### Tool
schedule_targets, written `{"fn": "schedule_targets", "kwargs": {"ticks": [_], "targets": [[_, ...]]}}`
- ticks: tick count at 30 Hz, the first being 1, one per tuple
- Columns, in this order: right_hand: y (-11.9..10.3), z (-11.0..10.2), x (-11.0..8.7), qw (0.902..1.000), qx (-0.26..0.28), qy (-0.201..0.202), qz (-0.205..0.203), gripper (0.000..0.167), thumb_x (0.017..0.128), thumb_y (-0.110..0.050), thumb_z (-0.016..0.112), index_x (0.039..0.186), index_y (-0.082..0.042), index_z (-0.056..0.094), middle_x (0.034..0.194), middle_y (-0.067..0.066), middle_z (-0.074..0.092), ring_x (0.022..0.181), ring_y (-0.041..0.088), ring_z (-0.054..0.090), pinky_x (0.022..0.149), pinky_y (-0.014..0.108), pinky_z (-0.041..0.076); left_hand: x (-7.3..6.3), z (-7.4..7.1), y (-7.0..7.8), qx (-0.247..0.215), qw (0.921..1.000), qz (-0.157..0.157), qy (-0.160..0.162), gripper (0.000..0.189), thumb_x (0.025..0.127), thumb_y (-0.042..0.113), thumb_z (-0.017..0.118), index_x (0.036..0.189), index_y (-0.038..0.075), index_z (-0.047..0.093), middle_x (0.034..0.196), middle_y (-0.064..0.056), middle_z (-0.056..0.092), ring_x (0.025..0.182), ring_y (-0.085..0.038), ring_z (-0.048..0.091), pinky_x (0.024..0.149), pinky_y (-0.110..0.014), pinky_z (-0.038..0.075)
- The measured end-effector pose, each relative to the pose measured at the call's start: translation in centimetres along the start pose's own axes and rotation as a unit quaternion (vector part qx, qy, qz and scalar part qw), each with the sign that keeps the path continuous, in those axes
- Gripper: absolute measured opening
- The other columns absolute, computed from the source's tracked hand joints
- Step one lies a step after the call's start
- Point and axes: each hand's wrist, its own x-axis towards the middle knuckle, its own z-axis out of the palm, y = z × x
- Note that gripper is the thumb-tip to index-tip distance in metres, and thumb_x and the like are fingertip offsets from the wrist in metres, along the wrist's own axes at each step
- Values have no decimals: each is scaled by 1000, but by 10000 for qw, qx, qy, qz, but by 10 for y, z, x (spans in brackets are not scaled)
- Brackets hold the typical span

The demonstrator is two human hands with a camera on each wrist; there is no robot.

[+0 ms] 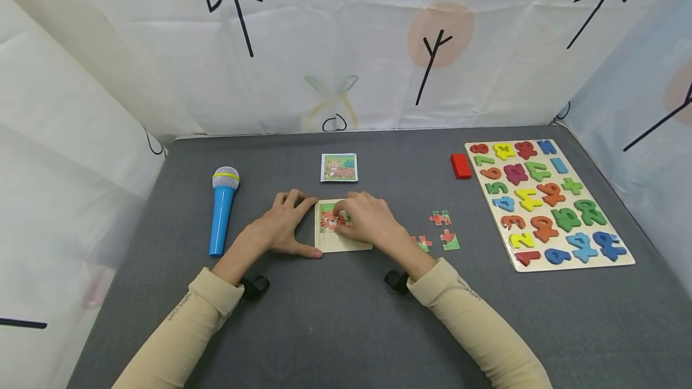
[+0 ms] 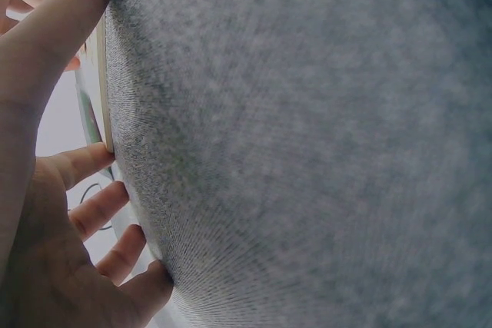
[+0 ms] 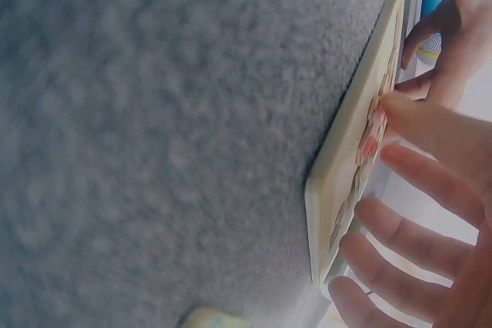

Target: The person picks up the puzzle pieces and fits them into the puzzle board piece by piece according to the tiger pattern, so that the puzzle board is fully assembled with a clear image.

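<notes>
A pale wooden puzzle board (image 1: 342, 244) lies on the table, its upper part filled with tiger-picture pieces. My left hand (image 1: 286, 224) rests at its left side with fingers spread, thumb and index fingertip against the board's edge. Over the board, my right hand (image 1: 369, 219) pinches a reddish puzzle piece (image 3: 370, 142) between thumb and index finger, low at the picture surface; its other fingers hang loosely bent. In the head view this hand hides the board's right part. Loose jigsaw pieces (image 1: 450, 239) lie to the right, one partly behind the right forearm.
A small picture card (image 1: 339, 167) lies behind the board. To the left is a blue toy microphone (image 1: 220, 215). A letter-and-number board (image 1: 548, 206) sits at the right, with a red block (image 1: 461, 166) beside it. White printed cloth (image 1: 346, 41) hangs behind the grey table (image 1: 335, 329).
</notes>
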Motion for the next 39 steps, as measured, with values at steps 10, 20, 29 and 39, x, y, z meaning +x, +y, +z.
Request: {"fn": "schedule_targets", "kwargs": {"ticks": [10,20,29,39], "targets": [[0,0,-1,10000,-10,-39,-64,19,91,-28,79,107,-17,81,106,5,71,93,22,64,70,42,56,0,0,0,33,10000,-16,3,113,74,65,83,160,13,32,153,-19,33,144,-47,28,109,-65,43],[4,-3,-5,10000,-74,12,37,29,89,-35,81,113,-20,79,104,3,69,86,19,60,64,37,52,0,1,-1,-10,10000,18,33,112,74,65,84,159,12,33,153,-20,34,143,-48,29,107,-66,44],[7,-2,-8,9999,-142,79,-29,34,88,-32,82,118,-17,78,103,5,69,79,17,55,58,31,45,1,1,-1,32,9999,33,94,113,73,65,84,159,13,33,152,-21,34,143,-49,29,107,-66,43],[4,-2,-8,9997,-184,-76,137,35,88,-33,82,119,-16,78,106,6,68,86,21,59,66,38,52,1,2,-2,32,9999,20,93,114,72,65,84,160,14,33,153,-20,33,144,-48,28,108,-66,43]]}}
